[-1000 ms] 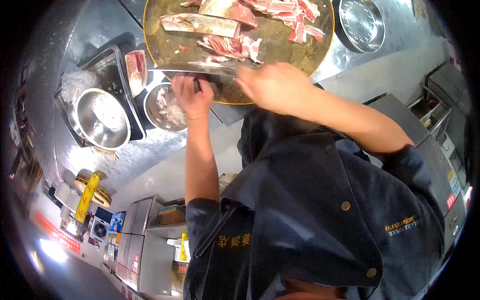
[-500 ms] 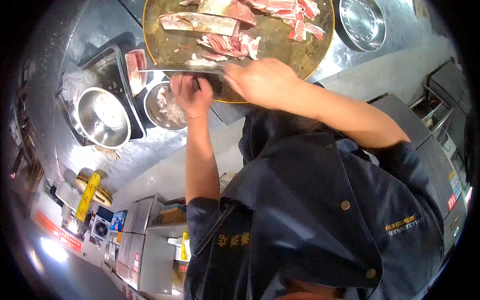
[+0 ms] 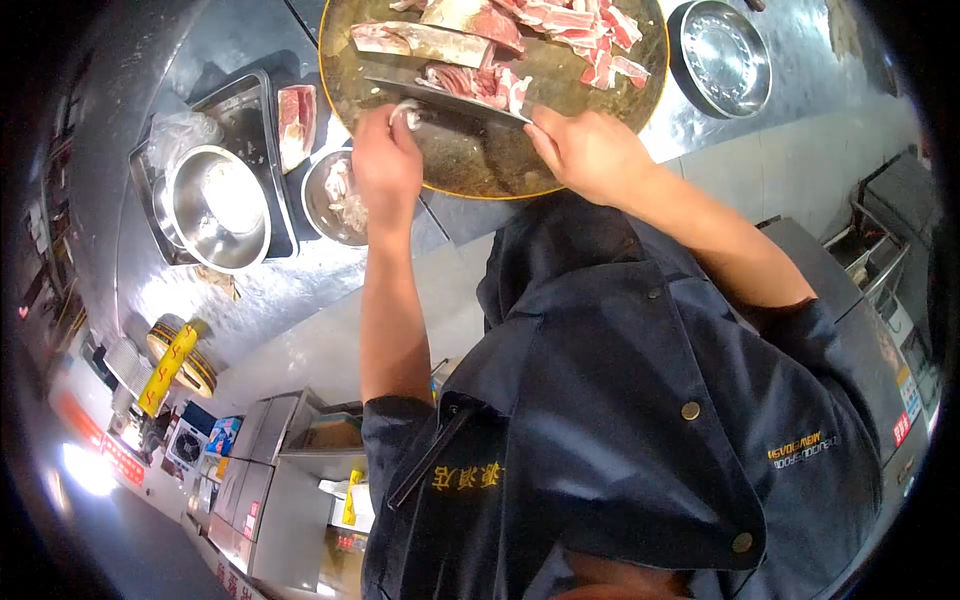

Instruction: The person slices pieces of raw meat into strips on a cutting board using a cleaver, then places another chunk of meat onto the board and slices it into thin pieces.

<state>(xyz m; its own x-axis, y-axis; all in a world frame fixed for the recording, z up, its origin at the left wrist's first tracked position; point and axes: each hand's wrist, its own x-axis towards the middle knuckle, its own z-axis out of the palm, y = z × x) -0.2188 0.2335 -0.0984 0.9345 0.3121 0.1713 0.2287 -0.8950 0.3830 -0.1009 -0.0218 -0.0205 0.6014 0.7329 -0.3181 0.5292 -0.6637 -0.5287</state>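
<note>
My right hand (image 3: 595, 155) grips the handle of a cleaver (image 3: 445, 98). Its blade points left across the round cutting board (image 3: 475, 170), just in front of a small heap of sliced meat (image 3: 470, 82). At the board's left edge, my left hand (image 3: 390, 155) pinches a pale scrap of fat (image 3: 408, 113) between thumb and fingers, close to the blade's tip. Behind the heap lie larger cuts of meat (image 3: 425, 43), and more thin slices (image 3: 600, 35) are spread at the right. Under my left wrist, partly hidden, stands a metal bowl (image 3: 318, 208) with pale trimmings.
Left of the board, a dark tray (image 3: 283, 200) holds a large metal bowl (image 3: 222, 208) and a plastic bag (image 3: 180, 138). A slab of meat (image 3: 297, 125) rests by the tray's edge. Another metal bowl (image 3: 725, 58) stands right of the board on the steel counter (image 3: 310, 270).
My right hand has drawn the cleaver to the right, its blade now slanting down toward the handle. My left hand has moved up onto the board's edge, and a fat scrap now shows in its fingers.
</note>
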